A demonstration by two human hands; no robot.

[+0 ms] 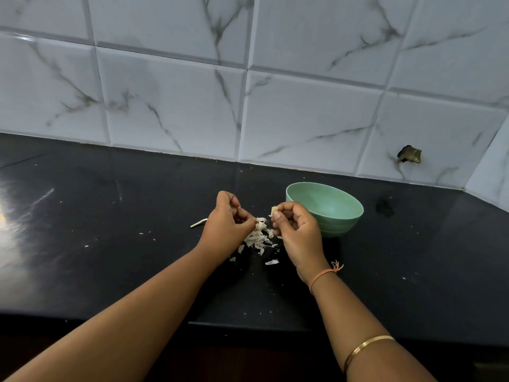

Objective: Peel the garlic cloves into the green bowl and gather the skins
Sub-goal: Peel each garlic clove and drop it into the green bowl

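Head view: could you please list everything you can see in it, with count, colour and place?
green bowl: one, pale green, on the counter beyond the right hand.
garlic clove: one, pale yellow, pinched in the right hand.
garlic skins: loose pile plus scattered bits, whitish, on the counter between the hands.
stalk piece: one, white, left of the left hand.
counter: one, black.
wall tiles: several, white with grey veins, behind; one holed.
bangle: one, gold, right forearm.
thread: one, orange, right wrist.
left hand: one, pinching the pile's top skin.
right hand: one, holding the clove.
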